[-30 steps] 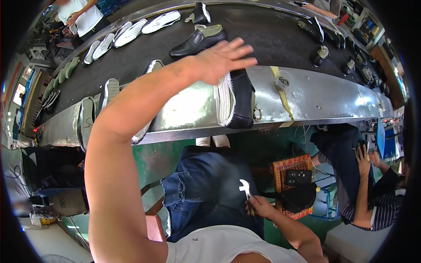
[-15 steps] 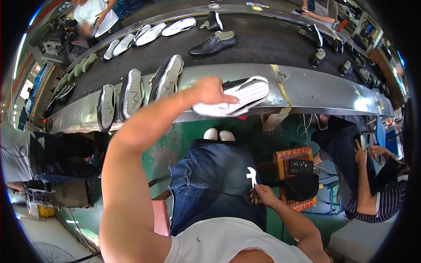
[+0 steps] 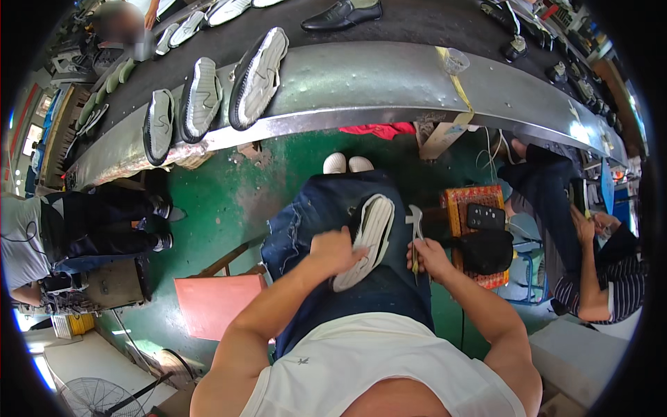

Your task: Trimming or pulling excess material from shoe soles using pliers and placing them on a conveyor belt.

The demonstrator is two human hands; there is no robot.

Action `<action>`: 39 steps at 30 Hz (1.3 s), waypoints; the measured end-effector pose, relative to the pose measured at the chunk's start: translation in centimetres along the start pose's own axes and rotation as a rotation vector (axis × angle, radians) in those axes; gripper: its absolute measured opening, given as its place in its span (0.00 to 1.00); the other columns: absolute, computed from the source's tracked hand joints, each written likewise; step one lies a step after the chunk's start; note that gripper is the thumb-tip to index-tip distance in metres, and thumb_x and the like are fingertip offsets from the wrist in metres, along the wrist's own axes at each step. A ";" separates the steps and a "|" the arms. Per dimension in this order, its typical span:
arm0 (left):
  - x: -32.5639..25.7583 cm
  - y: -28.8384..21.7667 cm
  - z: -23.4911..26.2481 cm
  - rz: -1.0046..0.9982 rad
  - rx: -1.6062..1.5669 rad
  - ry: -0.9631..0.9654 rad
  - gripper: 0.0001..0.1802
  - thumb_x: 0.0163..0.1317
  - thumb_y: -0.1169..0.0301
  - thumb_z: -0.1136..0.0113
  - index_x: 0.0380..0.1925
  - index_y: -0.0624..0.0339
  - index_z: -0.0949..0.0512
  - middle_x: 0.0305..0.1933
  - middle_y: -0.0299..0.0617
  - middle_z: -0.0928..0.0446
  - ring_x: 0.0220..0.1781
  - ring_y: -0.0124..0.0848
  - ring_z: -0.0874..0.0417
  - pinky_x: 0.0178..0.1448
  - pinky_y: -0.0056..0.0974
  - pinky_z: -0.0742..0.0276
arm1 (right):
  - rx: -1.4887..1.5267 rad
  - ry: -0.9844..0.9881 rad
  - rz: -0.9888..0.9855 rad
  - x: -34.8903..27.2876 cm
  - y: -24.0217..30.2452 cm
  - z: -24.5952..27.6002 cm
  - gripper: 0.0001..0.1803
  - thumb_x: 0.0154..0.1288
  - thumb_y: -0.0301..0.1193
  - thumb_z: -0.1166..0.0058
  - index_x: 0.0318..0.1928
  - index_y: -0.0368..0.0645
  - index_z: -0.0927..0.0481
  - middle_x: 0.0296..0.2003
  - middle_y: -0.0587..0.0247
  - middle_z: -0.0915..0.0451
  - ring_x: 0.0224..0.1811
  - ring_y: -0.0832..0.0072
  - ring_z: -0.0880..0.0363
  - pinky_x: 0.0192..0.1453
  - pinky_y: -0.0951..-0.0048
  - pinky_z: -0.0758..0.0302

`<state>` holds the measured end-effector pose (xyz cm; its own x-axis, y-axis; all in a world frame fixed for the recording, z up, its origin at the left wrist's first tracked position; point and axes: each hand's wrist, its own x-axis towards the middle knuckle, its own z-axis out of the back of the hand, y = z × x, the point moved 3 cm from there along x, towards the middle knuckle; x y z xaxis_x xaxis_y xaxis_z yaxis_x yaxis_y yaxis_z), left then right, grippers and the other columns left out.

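Note:
A shoe upper on its last (image 3: 379, 226), pale underside facing up and dark edge at its side, lies over my jeans (image 3: 306, 208). Around its left side my left hand (image 3: 335, 251) is closed, thumb on the pale underside. Just to the right, my right hand (image 3: 429, 258) grips a claw hammer (image 3: 415, 217) by the handle. The hammer's metal head points up and away from me, apart from the shoe. My fingers cover part of the handle.
Ahead runs a metal-edged workbench (image 3: 361, 76) with three upturned shoes (image 3: 258, 80) at its left edge and a black shoe (image 3: 340, 15) farther back. A clear cup (image 3: 455, 61) stands on the rim. Right of me are a woven-top stool (image 3: 455, 201), a black bag (image 3: 486, 251) and a seated co-worker (image 3: 590, 278).
My left hand has brought the shoe from the bench edge down to my lap. My right hand and hammer have shifted slightly up. The view has tilted downward.

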<state>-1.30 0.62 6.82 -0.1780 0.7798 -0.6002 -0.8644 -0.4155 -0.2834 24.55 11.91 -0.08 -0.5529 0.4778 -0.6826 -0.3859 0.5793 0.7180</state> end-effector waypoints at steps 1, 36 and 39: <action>0.7 -0.8 1.7 0.000 -0.008 0.039 0.51 0.62 0.30 0.48 0.62 0.71 0.25 0.46 0.60 0.15 0.49 0.53 0.12 0.53 0.51 0.17 | -0.004 -0.004 -0.012 -0.3 0.1 -0.2 0.17 0.80 0.42 0.55 0.49 0.38 0.25 0.34 0.62 0.18 0.28 0.74 0.17 0.25 0.77 0.30; -2.7 5.7 3.6 -0.489 -1.164 -0.472 0.30 0.75 0.61 0.43 0.73 0.52 0.39 0.63 0.41 0.31 0.65 0.32 0.31 0.72 0.38 0.36 | -0.143 0.538 0.197 -6.2 12.3 -12.3 0.15 0.76 0.31 0.51 0.55 0.34 0.24 0.41 0.61 0.17 0.44 0.74 0.18 0.50 0.70 0.22; -2.4 6.2 3.5 -0.472 -1.124 -0.503 0.28 0.75 0.61 0.43 0.70 0.55 0.35 0.62 0.40 0.30 0.65 0.31 0.30 0.72 0.37 0.36 | -0.425 0.492 0.348 -5.0 12.5 -11.7 0.13 0.76 0.31 0.51 0.53 0.34 0.24 0.39 0.60 0.17 0.44 0.76 0.18 0.50 0.70 0.22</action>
<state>-7.89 -2.19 9.14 -0.3342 0.9425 -0.0007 -0.0749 -0.0273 -0.9968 13.88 9.04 13.95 -0.9244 0.1782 -0.3372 -0.3251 0.0942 0.9410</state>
